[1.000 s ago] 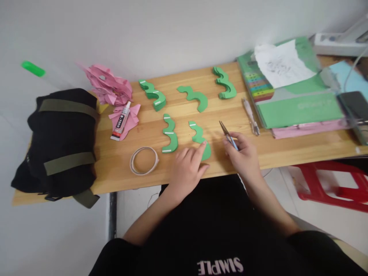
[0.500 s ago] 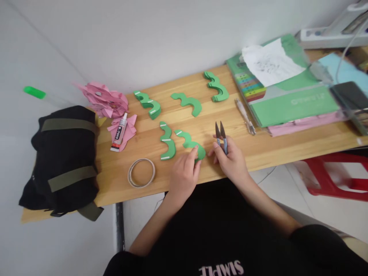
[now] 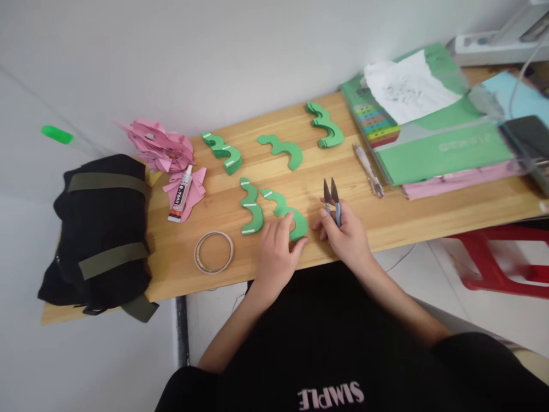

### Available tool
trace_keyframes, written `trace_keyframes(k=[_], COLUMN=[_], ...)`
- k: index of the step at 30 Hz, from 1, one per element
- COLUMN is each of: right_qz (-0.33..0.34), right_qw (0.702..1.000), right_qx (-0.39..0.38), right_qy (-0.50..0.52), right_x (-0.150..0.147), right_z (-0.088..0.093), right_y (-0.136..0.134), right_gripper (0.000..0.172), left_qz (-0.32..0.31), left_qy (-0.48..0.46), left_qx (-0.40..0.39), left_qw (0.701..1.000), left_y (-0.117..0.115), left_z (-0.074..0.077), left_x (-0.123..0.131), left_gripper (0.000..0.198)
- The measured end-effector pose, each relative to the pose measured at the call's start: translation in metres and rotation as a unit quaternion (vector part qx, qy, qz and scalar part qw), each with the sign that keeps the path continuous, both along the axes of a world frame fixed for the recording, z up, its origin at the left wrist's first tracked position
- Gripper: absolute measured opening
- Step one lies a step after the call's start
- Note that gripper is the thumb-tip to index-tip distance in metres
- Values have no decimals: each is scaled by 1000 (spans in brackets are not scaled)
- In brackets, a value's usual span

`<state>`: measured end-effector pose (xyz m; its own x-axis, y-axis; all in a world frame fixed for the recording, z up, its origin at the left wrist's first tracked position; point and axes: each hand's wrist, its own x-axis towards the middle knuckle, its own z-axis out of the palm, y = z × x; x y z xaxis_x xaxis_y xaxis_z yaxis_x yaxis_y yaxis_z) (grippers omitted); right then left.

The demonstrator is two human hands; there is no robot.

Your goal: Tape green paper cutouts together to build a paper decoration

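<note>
My left hand (image 3: 277, 252) lies on the table with its thumb spread from the fingers. Its index fingertip touches a wavy green paper cutout (image 3: 295, 225) bearing a white strip at its upper end. My right hand (image 3: 346, 233) is closed around blue-handled thread snips (image 3: 332, 200), whose two blades point away from me and stand apart. Left of the touched cutout is a green cutout with white strips (image 3: 252, 207). Farther back lie a striped green stack (image 3: 225, 153), a plain green cutout (image 3: 283, 151) and another green stack (image 3: 328, 126).
A tape roll (image 3: 213, 252), a glue tube (image 3: 180, 194) and pink paper pieces (image 3: 156, 146) are on the left, near a black bag (image 3: 103, 234). To the right lie a pen (image 3: 368, 170), green folders (image 3: 446, 151) and a phone (image 3: 527, 143). A red stool (image 3: 476, 269) stands below.
My left thumb has moved away from the green cutout, opening wider, while the index fingertip stays on it. The snips remain in my right hand. The camera view has shifted slightly.
</note>
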<state>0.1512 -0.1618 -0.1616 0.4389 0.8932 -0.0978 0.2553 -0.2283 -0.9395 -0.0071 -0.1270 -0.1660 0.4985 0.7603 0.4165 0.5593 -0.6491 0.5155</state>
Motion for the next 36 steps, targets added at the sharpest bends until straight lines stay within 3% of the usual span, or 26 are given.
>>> trace_keyframes(k=[16, 25, 31, 36], right_qz=[-12, -9, 27, 49], right_qw=[999, 996, 997, 997], right_qx=[4, 50, 59, 45], right_qy=[-41, 75, 51, -32], right_x=[-2, -8, -10, -5], right_z=[-2, 2, 2, -1], right_y=[-3, -1, 0, 2], right_gripper=[33, 40, 38, 41], left_qz=[56, 53, 67, 94], left_qy=[-40, -3, -3, -21], left_qx=[-22, 130, 156, 177], left_qw=[997, 990, 985, 979], left_y=[2, -1, -3, -5], left_z=[-7, -5, -1, -2], left_x=[2, 3, 3, 4], left_gripper=[41, 46, 49, 51])
